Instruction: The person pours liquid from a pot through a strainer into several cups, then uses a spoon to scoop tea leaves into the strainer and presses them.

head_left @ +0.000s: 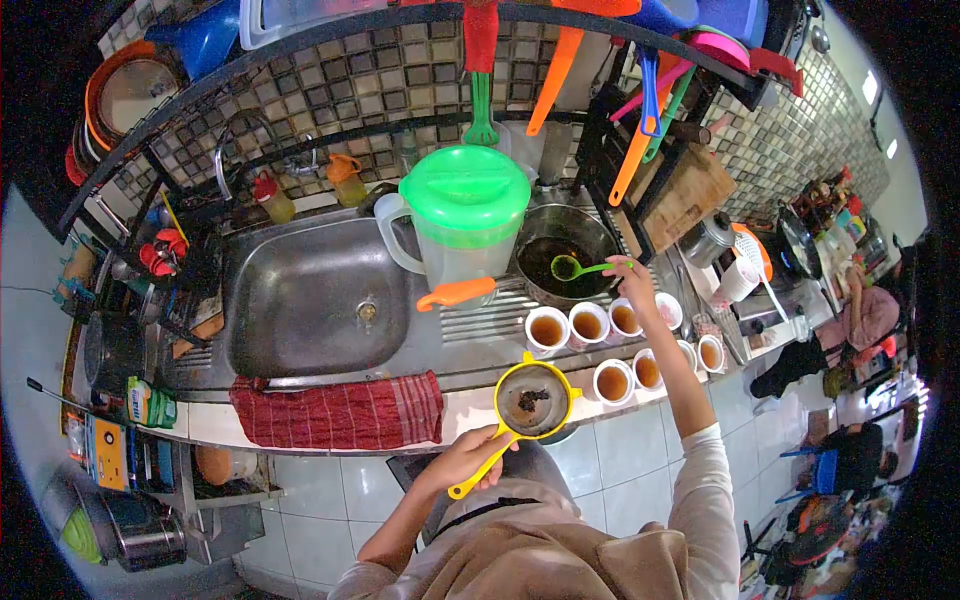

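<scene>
My left hand (468,462) grips the handle of a yellow strainer (533,402), held level at the counter's front edge with dark wet bits in its mesh. My right hand (628,280) is closed on the handle of a green ladle (590,269). The ladle's bowl is over or in the dark liquid inside a metal pot (597,226). Below my right hand stand several white cups (547,330) in rough rows, most of them showing brown liquid. A big clear pitcher (462,245) with a green lid stands left of the pot.
Left of the pitcher is a steel sink (310,300). A red checked cloth (340,410) hangs over the counter edge. An orange-handled utensil (455,295) lies by the pitcher. Colourful utensils (632,155) hang overhead. At the far right, a person in pink (868,315) sits.
</scene>
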A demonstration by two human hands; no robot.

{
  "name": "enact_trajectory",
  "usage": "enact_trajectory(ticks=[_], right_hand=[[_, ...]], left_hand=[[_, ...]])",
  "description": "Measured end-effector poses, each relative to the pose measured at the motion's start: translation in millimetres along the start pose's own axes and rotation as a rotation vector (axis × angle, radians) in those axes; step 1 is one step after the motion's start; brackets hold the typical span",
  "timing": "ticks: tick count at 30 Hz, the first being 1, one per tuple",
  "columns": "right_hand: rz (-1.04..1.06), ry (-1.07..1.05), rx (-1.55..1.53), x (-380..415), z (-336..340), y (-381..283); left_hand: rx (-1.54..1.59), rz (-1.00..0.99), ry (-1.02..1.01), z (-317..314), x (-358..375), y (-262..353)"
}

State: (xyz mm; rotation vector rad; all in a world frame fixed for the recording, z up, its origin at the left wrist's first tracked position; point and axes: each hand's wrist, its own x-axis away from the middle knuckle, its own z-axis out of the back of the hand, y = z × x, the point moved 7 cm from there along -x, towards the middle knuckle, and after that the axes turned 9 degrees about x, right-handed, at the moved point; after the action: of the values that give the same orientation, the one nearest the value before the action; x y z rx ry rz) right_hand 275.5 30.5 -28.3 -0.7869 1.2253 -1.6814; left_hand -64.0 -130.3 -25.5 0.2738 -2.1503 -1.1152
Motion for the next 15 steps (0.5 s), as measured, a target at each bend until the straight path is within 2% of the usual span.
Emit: enact_trajectory(ticks=[11,15], right_hand=[[-0.039,-0.008,-0.096,8,2,-12],[0.038,-0.013,-0.089,8,6,-18]], left_hand=[[-0.002,-0.009,-0.017,0,1,1],[-0.014,-0.017,-0.022,1,-1,0]])
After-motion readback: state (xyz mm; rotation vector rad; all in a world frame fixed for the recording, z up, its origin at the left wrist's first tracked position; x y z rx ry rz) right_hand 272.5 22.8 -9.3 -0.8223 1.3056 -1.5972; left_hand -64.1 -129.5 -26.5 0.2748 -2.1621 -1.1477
